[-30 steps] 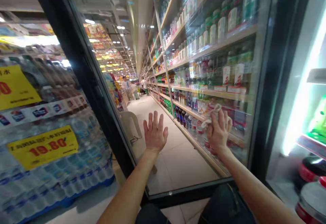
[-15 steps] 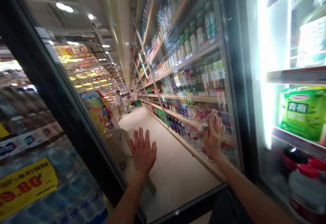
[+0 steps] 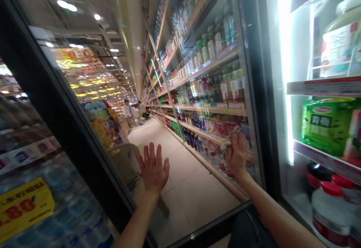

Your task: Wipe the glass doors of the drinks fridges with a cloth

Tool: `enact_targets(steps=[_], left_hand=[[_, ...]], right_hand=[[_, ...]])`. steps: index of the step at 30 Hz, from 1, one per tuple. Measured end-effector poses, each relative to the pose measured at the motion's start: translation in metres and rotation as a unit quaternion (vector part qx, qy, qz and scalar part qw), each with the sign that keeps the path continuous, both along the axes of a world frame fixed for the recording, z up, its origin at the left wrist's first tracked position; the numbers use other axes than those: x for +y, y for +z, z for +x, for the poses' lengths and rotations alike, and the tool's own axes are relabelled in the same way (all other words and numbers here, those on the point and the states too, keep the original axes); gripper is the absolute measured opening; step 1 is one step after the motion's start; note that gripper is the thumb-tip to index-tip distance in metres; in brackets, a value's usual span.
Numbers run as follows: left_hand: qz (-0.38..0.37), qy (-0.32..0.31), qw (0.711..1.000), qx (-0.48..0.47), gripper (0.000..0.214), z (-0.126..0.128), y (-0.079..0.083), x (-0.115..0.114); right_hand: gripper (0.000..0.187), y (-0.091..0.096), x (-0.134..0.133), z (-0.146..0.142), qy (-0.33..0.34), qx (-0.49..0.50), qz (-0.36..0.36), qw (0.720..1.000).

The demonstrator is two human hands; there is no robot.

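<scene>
A glass door with a black frame stands in front of me, and shelves of bottles show in or through its pane. My left hand is spread at the lower left of the pane, palm toward the glass, holding nothing. Whether it touches the glass, I cannot tell. On the lower right part of the pane, my right hand presses a light-coloured cloth to the glass. Part of the cloth is hidden under the fingers.
Lit cooler shelves to the right carry a green package and a red-lidded jar. At left are packs of bottled water and a yellow price sign. A beige chair and distant people show through the glass.
The cloth and my right hand have shifted slightly down on the glass. My left hand stays spread in about the same place. The view has turned slightly to the right.
</scene>
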State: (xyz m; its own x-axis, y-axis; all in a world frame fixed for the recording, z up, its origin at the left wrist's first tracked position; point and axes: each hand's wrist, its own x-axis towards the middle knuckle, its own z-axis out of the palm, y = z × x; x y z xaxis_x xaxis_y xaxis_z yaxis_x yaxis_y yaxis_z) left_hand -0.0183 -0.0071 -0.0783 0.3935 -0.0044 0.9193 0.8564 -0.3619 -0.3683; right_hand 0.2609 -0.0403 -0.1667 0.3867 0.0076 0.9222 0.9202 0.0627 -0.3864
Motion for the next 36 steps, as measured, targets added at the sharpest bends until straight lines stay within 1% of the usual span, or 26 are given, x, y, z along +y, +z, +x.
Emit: enact_targets(steps=[1, 2, 3, 5, 7, 8, 9, 10, 11, 13, 16, 17, 18, 19, 20, 22, 24, 25, 26, 28, 29, 31, 33, 34, 36], left_hand=[[0.0, -0.001, 1.0, 0.0, 0.072, 0.0, 0.0, 0.0], [0.001, -0.002, 1.0, 0.001, 0.072, 0.0, 0.0, 0.0], [0.001, -0.003, 1.0, 0.001, 0.072, 0.0, 0.001, 0.0], [0.0, -0.003, 1.0, -0.001, 0.071, 0.0, 0.001, -0.001], [0.001, -0.003, 1.0, 0.0, 0.071, 0.0, 0.001, -0.002], [0.002, -0.004, 1.0, 0.001, 0.071, 0.0, 0.002, -0.002], [0.002, -0.005, 1.0, 0.002, 0.071, -0.001, 0.002, -0.002], [0.003, -0.006, 1.0, 0.002, 0.071, -0.001, 0.002, -0.003], [0.002, -0.006, 1.0, 0.003, 0.071, -0.001, 0.002, -0.003], [-0.001, -0.008, 1.0, 0.001, 0.071, 0.0, 0.001, -0.003], [-0.002, -0.011, 1.0, -0.002, 0.071, 0.001, 0.001, -0.002], [-0.001, -0.012, 1.0, -0.003, 0.071, 0.001, 0.001, -0.002], [0.0, -0.012, 1.0, -0.003, 0.071, 0.001, 0.001, -0.002], [0.001, -0.012, 1.0, -0.003, 0.071, 0.001, 0.001, -0.002], [0.001, -0.012, 1.0, -0.003, 0.071, 0.001, 0.001, -0.002], [-0.001, -0.011, 1.0, -0.001, 0.071, 0.0, 0.001, -0.002], [-0.004, -0.01, 1.0, 0.002, 0.071, -0.001, 0.001, -0.002], [-0.005, -0.01, 1.0, 0.003, 0.071, -0.001, 0.001, -0.002], [-0.005, -0.011, 1.0, 0.004, 0.071, -0.001, 0.001, -0.002], [-0.003, -0.013, 1.0, 0.004, 0.071, -0.001, 0.001, -0.002], [-0.003, -0.015, 1.0, 0.003, 0.07, -0.001, 0.001, -0.002], [-0.005, -0.017, 1.0, 0.0, 0.07, -0.001, 0.001, -0.002], [-0.009, -0.017, 1.0, -0.004, 0.069, -0.001, 0.0, -0.001], [-0.01, -0.017, 1.0, -0.006, 0.069, -0.001, 0.0, -0.001], [-0.014, -0.015, 1.0, -0.007, 0.068, 0.0, 0.0, -0.001]], right_hand=[[0.056, 0.001, 0.001, 0.005, -0.013, 0.04, 0.011, 0.999], [0.057, 0.003, 0.002, 0.004, -0.017, 0.059, 0.015, 0.998], [0.058, 0.005, 0.002, -0.005, -0.011, 0.052, 0.014, 0.998], [0.058, 0.008, 0.0, -0.038, 0.022, -0.011, -0.005, 1.0], [0.057, 0.008, -0.003, -0.075, 0.061, -0.092, -0.029, 0.994], [0.055, 0.008, -0.005, -0.089, 0.077, -0.126, -0.039, 0.988], [0.054, 0.006, -0.007, -0.098, 0.089, -0.153, -0.047, 0.983], [0.053, 0.004, -0.008, -0.099, 0.095, -0.171, -0.05, 0.979], [0.053, 0.001, -0.009, -0.094, 0.095, -0.176, -0.051, 0.978], [0.056, -0.004, -0.009, -0.067, 0.073, -0.148, -0.045, 0.985], [0.059, -0.008, -0.006, -0.019, 0.008, -0.03, -0.022, 0.999], [0.059, -0.007, -0.005, -0.01, -0.009, 0.005, -0.012, 1.0], [0.059, -0.006, -0.004, -0.008, -0.016, 0.025, -0.006, 1.0], [0.06, -0.005, -0.004, -0.011, -0.013, 0.029, -0.007, 0.999], [0.06, -0.004, -0.004, -0.021, 0.001, 0.016, -0.014, 1.0], [0.06, -0.003, -0.005, -0.051, 0.043, -0.04, -0.037, 0.998], [0.058, -0.005, -0.008, -0.08, 0.083, -0.106, -0.055, 0.989], [0.057, -0.008, -0.009, -0.088, 0.097, -0.136, -0.059, 0.984], [0.056, -0.011, -0.01, -0.09, 0.106, -0.162, -0.062, 0.979], [0.058, -0.02, -0.012, -0.076, 0.109, -0.177, -0.073, 0.975], [0.06, -0.024, -0.011, -0.062, 0.098, -0.159, -0.073, 0.98], [0.063, -0.027, -0.01, -0.032, 0.058, -0.078, -0.05, 0.994], [0.064, -0.024, -0.007, -0.015, 0.025, 0.008, -0.018, 0.999], [0.064, -0.021, -0.005, -0.016, 0.02, 0.029, -0.01, 0.999], [0.063, -0.012, -0.004, -0.036, 0.04, 0.013, -0.02, 0.999]])
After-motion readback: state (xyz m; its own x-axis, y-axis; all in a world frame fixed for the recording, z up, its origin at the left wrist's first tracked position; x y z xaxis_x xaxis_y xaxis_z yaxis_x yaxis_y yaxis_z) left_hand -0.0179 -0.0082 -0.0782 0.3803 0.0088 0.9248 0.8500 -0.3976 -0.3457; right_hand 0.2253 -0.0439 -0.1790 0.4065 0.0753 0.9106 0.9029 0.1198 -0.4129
